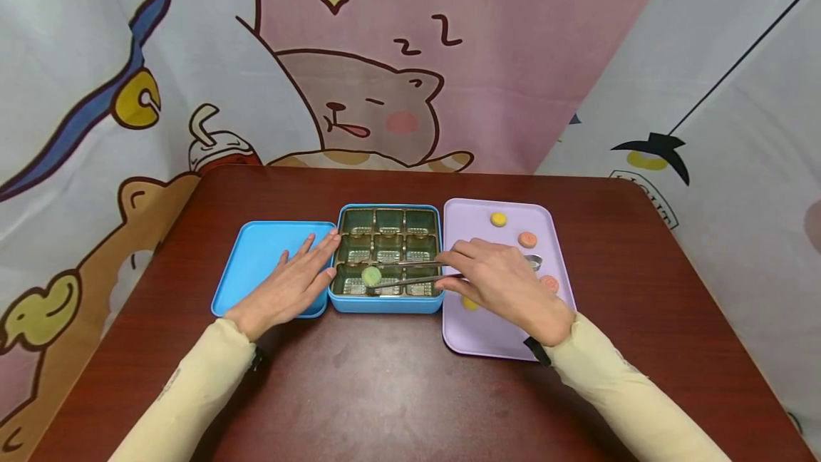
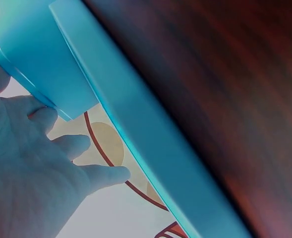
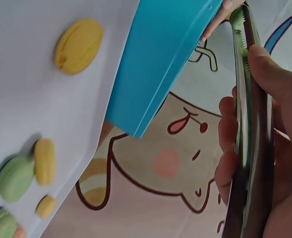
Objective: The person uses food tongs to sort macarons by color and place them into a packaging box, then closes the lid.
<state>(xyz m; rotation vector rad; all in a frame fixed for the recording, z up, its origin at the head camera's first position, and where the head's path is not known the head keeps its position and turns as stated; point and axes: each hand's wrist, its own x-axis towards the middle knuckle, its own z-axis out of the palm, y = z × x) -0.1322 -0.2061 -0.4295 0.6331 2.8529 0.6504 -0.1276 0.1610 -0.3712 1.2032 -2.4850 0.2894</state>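
My right hand (image 1: pixel 503 287) grips a pair of metal tongs (image 1: pixel 418 279) over the purple tray. At their tips a green macaron (image 1: pixel 371 276) is pinched, over the front-left compartment of the blue box (image 1: pixel 386 306). A gold insert (image 1: pixel 388 235) divides this box into several compartments. The right wrist view shows thumb and fingers wrapped round the tongs (image 3: pixel 257 148), with the green macaron (image 3: pixel 237 19) partly hidden at their far end. My left hand (image 1: pixel 288 291) extends over the blue lid, fingers straight and spread, fingertips at the box's left wall.
On the left lies a shallow blue lid (image 1: pixel 266 252), close beside the box. The purple tray (image 1: pixel 474 337) stands to the right, bearing a yellow macaron (image 1: pixel 498 219), a pink macaron (image 1: pixel 527 239) and several others. Below everything is a dark brown table (image 1: pixel 378 391); a printed cloth (image 1: pixel 513 34) hangs behind.
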